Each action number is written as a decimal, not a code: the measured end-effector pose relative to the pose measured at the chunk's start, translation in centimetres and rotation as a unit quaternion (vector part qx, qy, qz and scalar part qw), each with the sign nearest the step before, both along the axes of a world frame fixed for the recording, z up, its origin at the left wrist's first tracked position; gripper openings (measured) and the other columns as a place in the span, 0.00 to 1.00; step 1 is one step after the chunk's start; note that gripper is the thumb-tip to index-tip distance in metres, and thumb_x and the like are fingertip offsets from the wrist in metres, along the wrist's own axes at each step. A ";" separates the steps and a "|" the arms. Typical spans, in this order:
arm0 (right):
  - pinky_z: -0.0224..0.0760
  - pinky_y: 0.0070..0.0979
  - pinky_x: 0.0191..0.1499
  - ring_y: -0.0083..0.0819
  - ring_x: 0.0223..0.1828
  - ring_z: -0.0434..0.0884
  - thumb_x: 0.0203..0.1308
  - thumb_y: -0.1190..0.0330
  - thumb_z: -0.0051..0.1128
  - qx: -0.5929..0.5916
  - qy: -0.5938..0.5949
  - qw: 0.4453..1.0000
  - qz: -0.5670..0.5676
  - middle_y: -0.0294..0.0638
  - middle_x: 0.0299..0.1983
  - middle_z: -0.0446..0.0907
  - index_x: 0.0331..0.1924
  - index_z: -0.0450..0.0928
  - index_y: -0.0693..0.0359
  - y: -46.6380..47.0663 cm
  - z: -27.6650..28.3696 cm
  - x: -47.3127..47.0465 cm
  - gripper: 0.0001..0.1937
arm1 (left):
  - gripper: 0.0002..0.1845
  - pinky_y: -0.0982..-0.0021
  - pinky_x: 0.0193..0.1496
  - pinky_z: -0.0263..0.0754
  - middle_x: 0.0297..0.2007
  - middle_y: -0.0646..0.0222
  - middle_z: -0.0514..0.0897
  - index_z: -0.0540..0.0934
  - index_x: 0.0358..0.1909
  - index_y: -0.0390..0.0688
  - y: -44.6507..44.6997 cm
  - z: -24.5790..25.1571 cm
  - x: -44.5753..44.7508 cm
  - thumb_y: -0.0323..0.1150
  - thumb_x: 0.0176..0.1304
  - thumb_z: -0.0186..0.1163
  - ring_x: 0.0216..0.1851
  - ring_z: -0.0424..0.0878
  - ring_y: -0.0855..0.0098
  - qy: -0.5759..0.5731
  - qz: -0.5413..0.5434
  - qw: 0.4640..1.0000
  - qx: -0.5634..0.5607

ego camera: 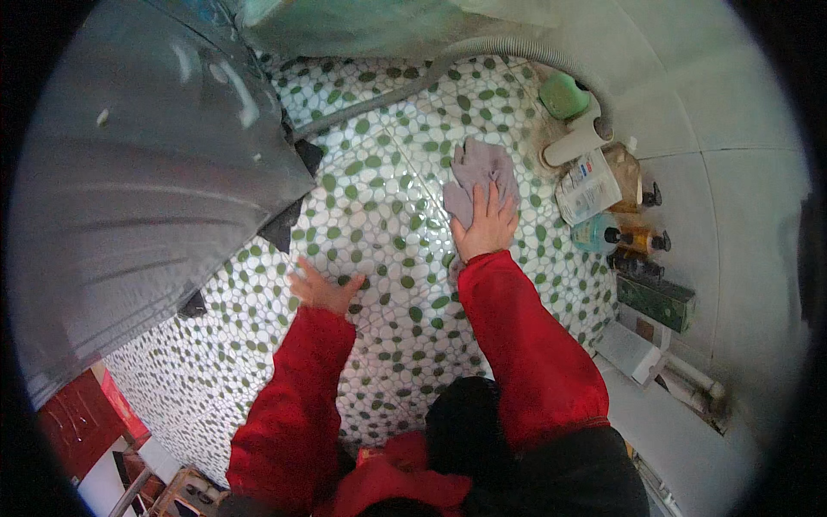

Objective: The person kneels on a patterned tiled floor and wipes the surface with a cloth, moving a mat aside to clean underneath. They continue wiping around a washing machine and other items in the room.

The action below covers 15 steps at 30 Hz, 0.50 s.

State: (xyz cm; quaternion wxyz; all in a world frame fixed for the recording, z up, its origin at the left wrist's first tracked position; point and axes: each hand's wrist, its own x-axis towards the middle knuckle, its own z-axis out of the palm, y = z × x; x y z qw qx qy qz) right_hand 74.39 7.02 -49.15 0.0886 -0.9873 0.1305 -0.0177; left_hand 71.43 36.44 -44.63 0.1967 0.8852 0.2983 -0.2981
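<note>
My right hand (486,225), in a red sleeve, lies spread on a greyish-mauve cloth (484,161), pressing it against the pebble-patterned floor (394,213). The cloth is crumpled, and a small piece of it shows by my wrist. Fingers apart and holding nothing, my left hand (325,287) is over the floor on the left, near the dark feet of a large grey covered object. Whether the left fingertips touch the floor cannot be told.
The large grey cover (148,181) fills the left. A corrugated hose (413,84) runs across the top to a white pipe (575,145). Along the right wall stand a green container (563,95), a white pouch (589,187), pump bottles (594,232) and a dark green box (656,302).
</note>
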 end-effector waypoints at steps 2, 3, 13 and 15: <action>0.46 0.57 0.67 0.60 0.68 0.56 0.49 0.50 0.62 0.006 0.029 1.000 0.006 0.42 0.72 0.54 0.69 0.59 0.51 0.5 0.0 0.9 0.41 | 0.78 0.42 0.70 0.49 0.71 0.34 0.34 0.27 0.73 0.45 -1.4 0.9 6.6 0.68 0.33 0.72 0.71 0.44 0.35 0.133 0.005 0.991 -0.009; 0.45 0.57 0.67 0.59 0.68 0.55 0.49 0.49 0.61 0.006 0.025 1.000 0.004 0.42 0.72 0.55 0.69 0.60 0.50 0.2 -0.2 1.7 0.41 | 0.81 0.43 0.71 0.47 0.71 0.33 0.34 0.24 0.72 0.43 -2.4 0.4 7.9 0.71 0.32 0.71 0.71 0.43 0.35 0.168 0.018 0.986 -0.004; 0.44 0.56 0.68 0.56 0.69 0.55 0.52 0.42 0.54 -0.113 -0.004 0.992 -0.063 0.43 0.72 0.57 0.69 0.60 0.49 -5.9 -2.6 15.7 0.40 | 0.83 0.42 0.69 0.45 0.69 0.32 0.24 0.19 0.71 0.45 -5.9 0.2 9.4 0.71 0.30 0.72 0.71 0.41 0.33 0.238 0.013 0.967 0.087; 0.43 0.56 0.68 0.56 0.70 0.55 0.54 0.41 0.52 -0.138 0.033 0.987 -0.075 0.42 0.72 0.56 0.70 0.58 0.48 -6.5 -3.0 18.4 0.40 | 0.82 0.36 0.69 0.37 0.71 0.35 0.29 0.23 0.72 0.46 -6.1 1.0 10.1 0.71 0.29 0.72 0.72 0.33 0.34 0.272 0.031 0.959 0.072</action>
